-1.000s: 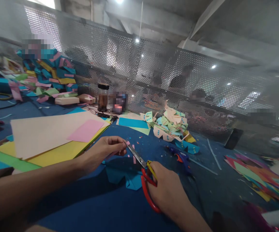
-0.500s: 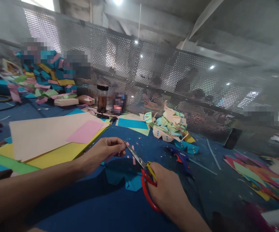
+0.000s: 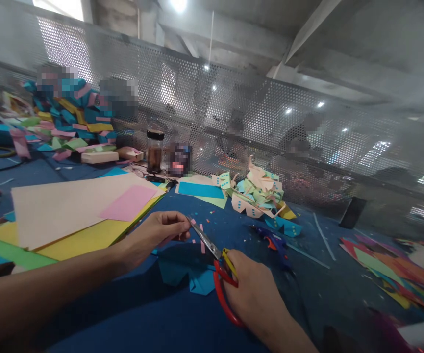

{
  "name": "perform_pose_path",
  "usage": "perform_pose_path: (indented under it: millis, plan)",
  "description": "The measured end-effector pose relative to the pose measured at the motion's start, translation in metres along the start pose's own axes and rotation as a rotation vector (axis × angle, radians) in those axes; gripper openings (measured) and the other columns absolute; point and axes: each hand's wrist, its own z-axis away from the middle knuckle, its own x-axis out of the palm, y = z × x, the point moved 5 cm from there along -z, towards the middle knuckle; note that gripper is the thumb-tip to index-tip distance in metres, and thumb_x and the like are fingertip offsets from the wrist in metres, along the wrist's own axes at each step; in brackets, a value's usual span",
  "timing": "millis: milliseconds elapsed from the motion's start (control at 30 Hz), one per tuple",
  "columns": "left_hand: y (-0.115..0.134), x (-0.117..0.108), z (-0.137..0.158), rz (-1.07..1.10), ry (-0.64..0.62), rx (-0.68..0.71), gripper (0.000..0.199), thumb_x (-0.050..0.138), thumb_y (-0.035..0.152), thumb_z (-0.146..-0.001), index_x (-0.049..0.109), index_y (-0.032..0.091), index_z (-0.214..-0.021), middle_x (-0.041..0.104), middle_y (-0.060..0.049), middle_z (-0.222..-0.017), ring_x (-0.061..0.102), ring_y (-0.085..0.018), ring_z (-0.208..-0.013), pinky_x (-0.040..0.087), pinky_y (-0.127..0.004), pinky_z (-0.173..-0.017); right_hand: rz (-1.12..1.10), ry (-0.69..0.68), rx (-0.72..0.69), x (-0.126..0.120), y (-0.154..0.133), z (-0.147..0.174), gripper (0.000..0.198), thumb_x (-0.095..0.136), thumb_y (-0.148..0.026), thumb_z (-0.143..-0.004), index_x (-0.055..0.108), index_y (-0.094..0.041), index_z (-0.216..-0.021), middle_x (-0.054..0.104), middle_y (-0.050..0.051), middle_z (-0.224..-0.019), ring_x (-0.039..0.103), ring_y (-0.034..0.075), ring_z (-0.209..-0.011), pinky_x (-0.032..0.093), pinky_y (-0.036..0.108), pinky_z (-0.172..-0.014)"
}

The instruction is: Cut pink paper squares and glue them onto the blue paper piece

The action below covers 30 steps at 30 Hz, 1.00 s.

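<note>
My right hand (image 3: 252, 284) is wrapped round the scissors (image 3: 207, 239), whose handles are red and yellow. The blades look nearly closed and point up and left, their tips at the fingers of my left hand (image 3: 171, 226). That hand is closed in a pinch; whatever is between its fingertips is too small or hidden to make out. Just behind the blades lies a narrow pink paper strip (image 3: 202, 240) with tiny scraps around it. A folded blue paper piece (image 3: 187, 274) rests on the blue tabletop (image 3: 134, 316) below my hands.
Large sheets of cream paper (image 3: 61, 203) and yellow paper (image 3: 83, 239) lie on the left. A heap of folded paper pieces (image 3: 258, 191), a blue glue gun (image 3: 272, 239) and a jar (image 3: 155, 152) stand farther back. Coloured sheets (image 3: 395, 269) are at right, a perforated screen (image 3: 204, 108) behind.
Both hands stay in nearly the same place, the scissors' tips still at my left fingertips. The view has shifted very slightly.
</note>
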Motion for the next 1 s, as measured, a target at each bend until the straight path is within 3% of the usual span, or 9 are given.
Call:
perform_pose_path:
  millis: [500,833,1000]
  plan:
    - [-0.0023,-0.0015,-0.0004,-0.002,-0.004,-0.001,0.02,0.075,0.038,-0.073,0.067,0.019,-0.07,0.067,-0.001,-0.078,0.059,-0.014,-0.072,0.046,-0.029,-0.078,-0.038,-0.033,-0.002,0.0029,0.0008,-0.0011,0.006,0.049,-0.026,-0.084,0.054,-0.023,-0.084,0.064,0.0,-0.074,0.059,0.018,-0.063,0.023,0.026,-0.052]
    - [0.0004,0.0001,0.0012,-0.016,-0.006,0.008,0.023,0.074,0.039,-0.077,0.069,0.017,-0.078,0.066,-0.001,-0.074,0.057,-0.012,-0.07,0.041,-0.023,-0.066,-0.012,-0.05,-0.02,0.0036,-0.0024,-0.0006,0.013,0.048,-0.026,-0.085,0.056,-0.023,-0.096,0.066,0.002,-0.091,0.064,0.02,-0.07,0.024,0.028,-0.055]
    - [-0.0031,-0.0013,0.0014,-0.063,-0.004,0.008,0.023,0.071,0.04,-0.079,0.069,0.017,-0.082,0.066,-0.001,-0.073,0.056,-0.012,-0.067,0.036,-0.023,-0.058,-0.035,-0.066,-0.005,0.0014,-0.0045,0.0002,0.013,0.049,-0.027,-0.085,0.057,-0.024,-0.095,0.067,0.002,-0.09,0.064,0.02,-0.07,0.026,0.028,-0.055]
